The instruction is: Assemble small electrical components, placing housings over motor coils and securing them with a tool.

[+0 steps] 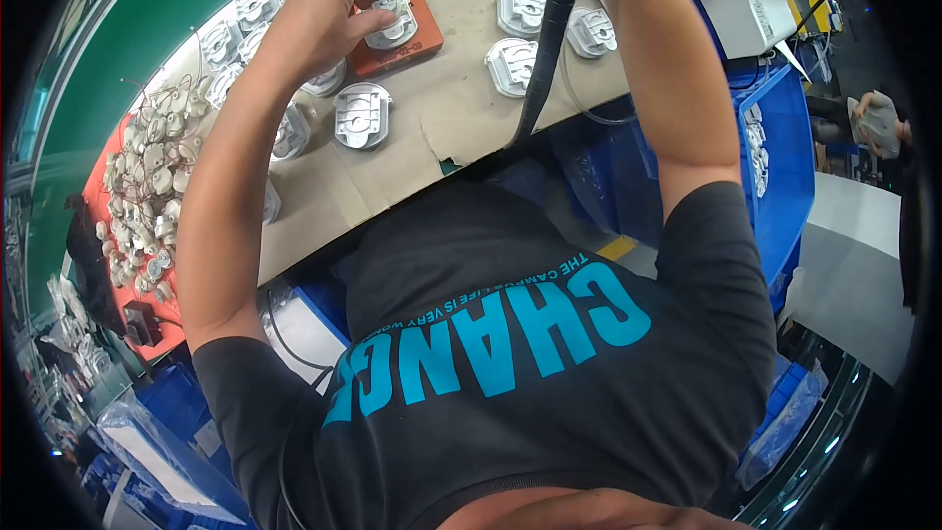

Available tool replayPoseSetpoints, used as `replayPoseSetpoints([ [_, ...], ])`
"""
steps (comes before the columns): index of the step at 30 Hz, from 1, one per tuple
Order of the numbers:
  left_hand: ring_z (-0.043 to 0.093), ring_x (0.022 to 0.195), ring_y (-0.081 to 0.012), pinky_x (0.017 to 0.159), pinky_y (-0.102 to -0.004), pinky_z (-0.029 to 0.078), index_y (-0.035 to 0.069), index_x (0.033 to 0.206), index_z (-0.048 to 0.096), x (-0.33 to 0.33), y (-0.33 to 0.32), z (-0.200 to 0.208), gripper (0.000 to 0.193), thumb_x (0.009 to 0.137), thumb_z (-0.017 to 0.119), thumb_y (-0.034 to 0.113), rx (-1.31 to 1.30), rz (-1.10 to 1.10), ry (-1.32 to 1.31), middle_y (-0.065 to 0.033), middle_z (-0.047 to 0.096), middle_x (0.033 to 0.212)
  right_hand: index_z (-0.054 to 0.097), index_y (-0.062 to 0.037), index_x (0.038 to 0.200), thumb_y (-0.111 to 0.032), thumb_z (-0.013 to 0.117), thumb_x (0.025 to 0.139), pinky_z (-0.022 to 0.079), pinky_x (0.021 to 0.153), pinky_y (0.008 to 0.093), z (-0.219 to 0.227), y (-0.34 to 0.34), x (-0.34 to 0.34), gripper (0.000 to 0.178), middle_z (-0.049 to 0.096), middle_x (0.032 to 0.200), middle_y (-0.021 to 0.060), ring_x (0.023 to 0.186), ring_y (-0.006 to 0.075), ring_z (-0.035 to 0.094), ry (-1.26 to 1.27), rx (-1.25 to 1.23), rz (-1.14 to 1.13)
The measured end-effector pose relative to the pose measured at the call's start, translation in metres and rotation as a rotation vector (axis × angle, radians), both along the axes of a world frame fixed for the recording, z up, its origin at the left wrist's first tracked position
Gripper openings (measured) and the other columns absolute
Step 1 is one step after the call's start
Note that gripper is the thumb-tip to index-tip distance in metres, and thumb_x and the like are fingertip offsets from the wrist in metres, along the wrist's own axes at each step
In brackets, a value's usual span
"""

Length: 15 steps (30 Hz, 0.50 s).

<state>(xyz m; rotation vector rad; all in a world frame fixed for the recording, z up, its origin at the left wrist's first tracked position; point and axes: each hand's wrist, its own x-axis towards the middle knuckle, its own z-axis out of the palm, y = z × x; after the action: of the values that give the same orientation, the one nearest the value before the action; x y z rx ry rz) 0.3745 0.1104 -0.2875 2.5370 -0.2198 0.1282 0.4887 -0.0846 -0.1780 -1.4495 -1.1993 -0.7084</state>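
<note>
At the upper middle, an orange block (429,31) lies on the brown-covered bench (392,182). A round white plastic housing (397,31) sits on top of it. My left hand (329,15) reaches over from the left, its thumb and forefinger closed on the housing; the other fingers are partly hidden. My right forearm (677,79) stretches up past the frame's top edge, so the right hand is cut off. Just below the block lies another white housing (362,116), face up with its inner ribs showing.
Several white housings (520,10) stand right of the block, others (257,5) beyond my left arm. A black flexible tube (549,39) crosses the bench. Small wired cream parts (147,167) fill a red tray (95,198) at left. A blue bin (790,162) stands at right; a person (878,123) is farther off.
</note>
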Motion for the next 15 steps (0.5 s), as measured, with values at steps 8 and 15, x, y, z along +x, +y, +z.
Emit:
replayPoseSetpoints([
  [8,0.066,0.089,-0.0276,0.080,-0.0378,0.052,0.002,0.115,0.070,0.000,-0.004,0.003,0.031,0.090,0.074,0.020,0.029,-0.038,-0.024,-0.0129,0.069,0.100,0.061,-0.0040,0.119,-0.003,0.070,0.085,0.053,0.093,0.0445,-0.083,-0.106,-0.012,0.035,0.068,0.117,0.0175,0.109,0.0360,0.065,0.086,-1.300,-0.320],
  [15,0.061,0.070,-0.0284,0.066,-0.0376,0.048,-0.001,0.087,0.067,-0.022,0.008,0.030,0.022,0.080,0.076,0.018,-0.101,0.011,-0.237,-0.0184,0.064,0.079,0.061,-0.0059,0.111,-0.004,0.061,0.084,0.052,0.081,0.0486,-0.113,-0.097,0.017,0.027,0.068,0.096,0.0247,0.096,0.0459,0.065,0.112,-1.481,-0.371],
])
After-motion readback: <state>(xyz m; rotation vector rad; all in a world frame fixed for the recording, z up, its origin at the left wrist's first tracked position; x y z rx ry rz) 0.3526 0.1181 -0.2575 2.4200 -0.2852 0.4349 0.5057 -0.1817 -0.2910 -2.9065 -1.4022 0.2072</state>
